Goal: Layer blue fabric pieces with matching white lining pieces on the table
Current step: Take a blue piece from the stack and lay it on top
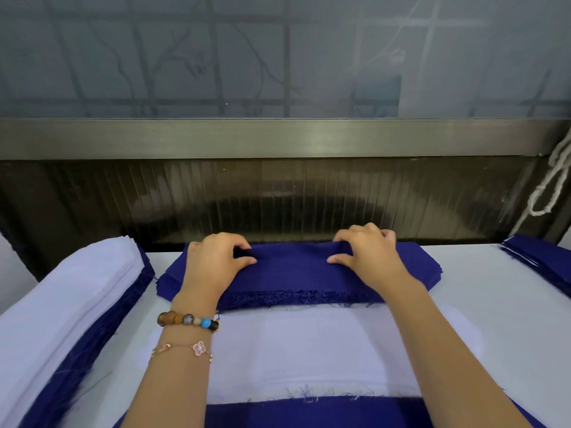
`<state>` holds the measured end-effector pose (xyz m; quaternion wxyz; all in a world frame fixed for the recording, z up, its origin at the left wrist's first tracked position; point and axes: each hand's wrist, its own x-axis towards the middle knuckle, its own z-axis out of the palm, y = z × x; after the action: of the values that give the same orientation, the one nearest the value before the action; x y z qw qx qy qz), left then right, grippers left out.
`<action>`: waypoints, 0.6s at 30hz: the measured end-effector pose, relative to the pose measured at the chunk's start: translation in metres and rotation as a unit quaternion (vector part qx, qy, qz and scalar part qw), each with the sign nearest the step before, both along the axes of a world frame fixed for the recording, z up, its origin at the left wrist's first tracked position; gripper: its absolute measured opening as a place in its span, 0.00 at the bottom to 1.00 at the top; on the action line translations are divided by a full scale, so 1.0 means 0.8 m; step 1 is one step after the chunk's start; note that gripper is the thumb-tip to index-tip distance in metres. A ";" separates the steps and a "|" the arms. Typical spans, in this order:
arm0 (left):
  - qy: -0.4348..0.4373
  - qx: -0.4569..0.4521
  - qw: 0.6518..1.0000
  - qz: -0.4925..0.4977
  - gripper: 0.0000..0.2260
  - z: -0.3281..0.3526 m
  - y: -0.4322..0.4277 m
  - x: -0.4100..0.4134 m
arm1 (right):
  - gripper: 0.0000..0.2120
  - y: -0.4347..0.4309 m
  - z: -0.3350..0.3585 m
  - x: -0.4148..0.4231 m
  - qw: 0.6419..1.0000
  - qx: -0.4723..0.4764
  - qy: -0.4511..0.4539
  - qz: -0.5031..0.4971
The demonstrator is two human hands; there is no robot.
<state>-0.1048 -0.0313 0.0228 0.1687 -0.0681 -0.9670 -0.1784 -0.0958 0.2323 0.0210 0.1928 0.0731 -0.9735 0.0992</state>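
Observation:
A stack of blue fabric pieces (293, 273) lies at the far middle of the table, its frayed near edge facing me. My left hand (213, 264) pinches the top blue piece near the stack's far left edge. My right hand (367, 251) pinches the same piece near the far right edge. The cloth bunches slightly between thumbs and fingers. In front of the stack a white lining piece (309, 347) lies flat on top of a blue piece (309, 412), whose near edge shows at the bottom of the view.
A tall pile of white lining over blue fabric (61, 304) runs along the left. Another blue stack (543, 257) sits at the far right corner. The white table (509, 304) ends at a dark ribbed wall panel (278, 199). A white cord (553, 180) hangs at right.

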 end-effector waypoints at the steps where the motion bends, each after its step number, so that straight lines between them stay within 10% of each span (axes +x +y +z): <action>1: -0.013 0.010 1.000 0.023 0.08 0.002 -0.006 0.001 | 0.15 0.011 0.004 0.000 1.000 -0.009 -0.018 -0.023; 11: -0.075 0.120 0.978 0.152 0.11 0.010 -0.046 0.014 | 0.07 0.099 0.012 0.013 0.972 -0.094 -0.076 -0.200; 18: -0.075 0.196 0.957 0.200 0.13 0.009 -0.066 0.014 | 0.21 0.121 -0.004 0.017 0.935 -0.210 -0.129 -0.257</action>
<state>-0.0935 -0.0845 0.0297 0.1381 0.1745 -0.9166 -0.3320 -0.0818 0.3288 0.0181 0.0949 -0.2348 -0.9327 0.2568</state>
